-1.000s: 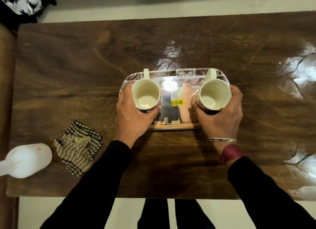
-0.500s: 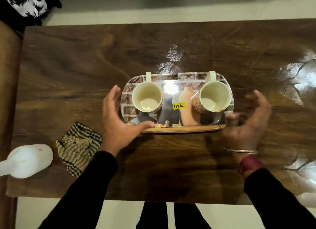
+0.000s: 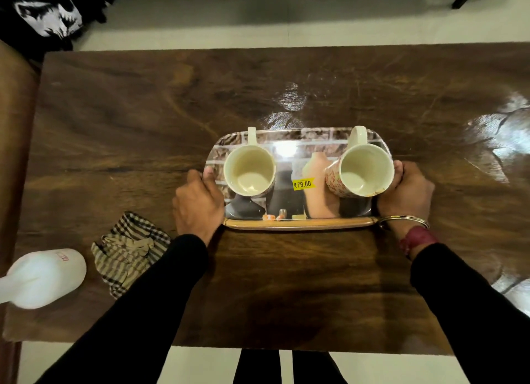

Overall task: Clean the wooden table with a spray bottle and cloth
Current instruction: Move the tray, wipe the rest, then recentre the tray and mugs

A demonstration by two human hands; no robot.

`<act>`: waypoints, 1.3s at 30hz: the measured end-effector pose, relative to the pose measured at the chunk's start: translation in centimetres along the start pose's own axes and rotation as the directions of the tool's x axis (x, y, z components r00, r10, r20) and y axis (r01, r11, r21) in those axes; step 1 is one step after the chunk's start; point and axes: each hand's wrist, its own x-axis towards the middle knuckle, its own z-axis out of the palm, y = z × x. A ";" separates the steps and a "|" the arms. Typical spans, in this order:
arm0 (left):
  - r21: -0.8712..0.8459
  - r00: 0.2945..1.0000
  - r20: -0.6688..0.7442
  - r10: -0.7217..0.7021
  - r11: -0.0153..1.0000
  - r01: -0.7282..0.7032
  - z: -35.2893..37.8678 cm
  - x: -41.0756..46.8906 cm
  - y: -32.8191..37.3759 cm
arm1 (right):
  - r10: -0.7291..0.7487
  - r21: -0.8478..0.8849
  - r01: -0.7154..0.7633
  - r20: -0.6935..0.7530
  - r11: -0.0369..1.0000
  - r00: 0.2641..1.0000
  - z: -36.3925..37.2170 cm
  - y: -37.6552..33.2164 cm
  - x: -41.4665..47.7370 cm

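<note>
Left hand and right hand clasp opposite short ends of the tray, which carries two empty mugs. Left of the tray, the checked cloth and, beyond it, the white spray bottle lie on the wooden table.

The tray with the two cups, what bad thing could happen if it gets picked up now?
The right cup already leans on the tray, so a tilt might tip it off. The left cup could slide too. Each hand, left and right, grips only a short end, so the tray may wobble.
</note>
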 end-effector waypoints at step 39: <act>-0.076 0.998 -0.022 0.051 0.996 -0.052 1.8 -1.4 -0.2 | -0.017 -0.004 0.016 -0.064 1.000 0.998 -1.1 2.6 -0.8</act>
